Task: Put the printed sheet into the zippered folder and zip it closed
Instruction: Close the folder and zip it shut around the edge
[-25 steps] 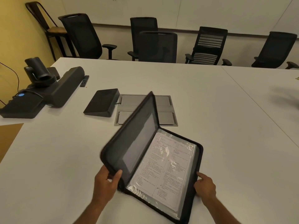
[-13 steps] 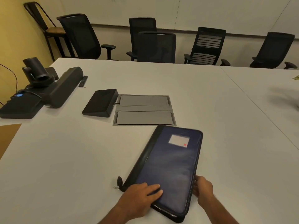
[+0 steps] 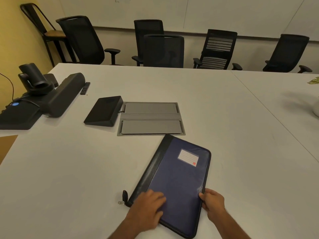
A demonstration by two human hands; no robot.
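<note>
The dark blue zippered folder (image 3: 179,178) lies flat and folded closed on the white table (image 3: 69,169), a white label (image 3: 188,157) on its cover. The printed sheet is hidden inside. My left hand (image 3: 148,209) presses flat on the cover's near left part, fingers spread. My right hand (image 3: 213,202) grips the folder's right edge near the front. The zipper pull (image 3: 122,200) sticks out at the near left corner, touched by neither hand.
A grey cable hatch (image 3: 151,118) and a black wedge-shaped device (image 3: 104,111) sit just beyond the folder. A camera and speaker bar (image 3: 51,95) stand far left. Black office chairs (image 3: 164,50) line the far table edge. A plant pot (image 3: 316,111) is at the right.
One second ago my left hand held the cover up with the sheet showing. The cover has come down flat; my left hand now rests on it, and my right hand holds the edge.
</note>
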